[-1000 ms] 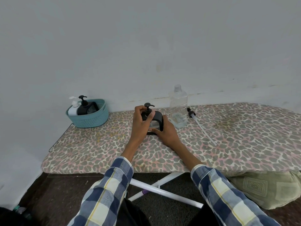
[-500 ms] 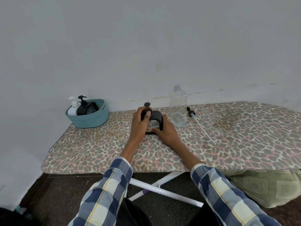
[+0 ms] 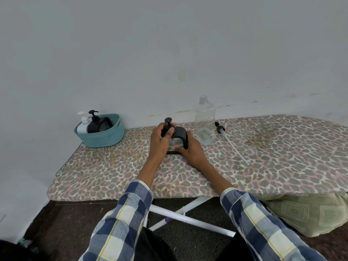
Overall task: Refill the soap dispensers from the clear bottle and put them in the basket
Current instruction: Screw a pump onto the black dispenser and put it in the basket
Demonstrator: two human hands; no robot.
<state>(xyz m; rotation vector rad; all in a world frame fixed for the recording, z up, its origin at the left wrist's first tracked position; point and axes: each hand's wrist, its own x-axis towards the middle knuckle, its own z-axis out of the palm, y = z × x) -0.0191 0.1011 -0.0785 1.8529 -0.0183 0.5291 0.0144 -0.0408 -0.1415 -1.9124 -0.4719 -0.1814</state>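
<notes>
Person stands at an ironing board [image 3: 263, 166] with a leopard-print cover, pushed against the wall. Black soap dispenser [image 3: 178, 137] sits upright mid-board. Left hand [image 3: 160, 142] wraps fingers around the pump head [image 3: 168, 123] and collar at the top; right hand [image 3: 190, 151] grips the dispenser body low on its near right side, pinning it to the board. Neither hand is slack; both are holding the dispenser.

Step in hand looks like screwing the pump back on. To do it well: keep the right hand pressing down so the base cannot spin on the soft cover, turn the collar only with the left fingers, keep the pump vertical so the threads seat true, and stop when snug.

Clear bottle [image 3: 204, 122] stands uncapped just right of the dispenser, close enough to be knocked by the right wrist; little liquid shows at its bottom. A loose pump with tube [image 3: 228, 140] lies beyond it. Teal basket [image 3: 100, 133] at the far left corner already holds a white and a black dispenser.

Against half a second ago: left fingers have shifted round the collar, thumb now nearer the front, consistent with a twist. Right hand, bottle and basket have not moved.
</notes>
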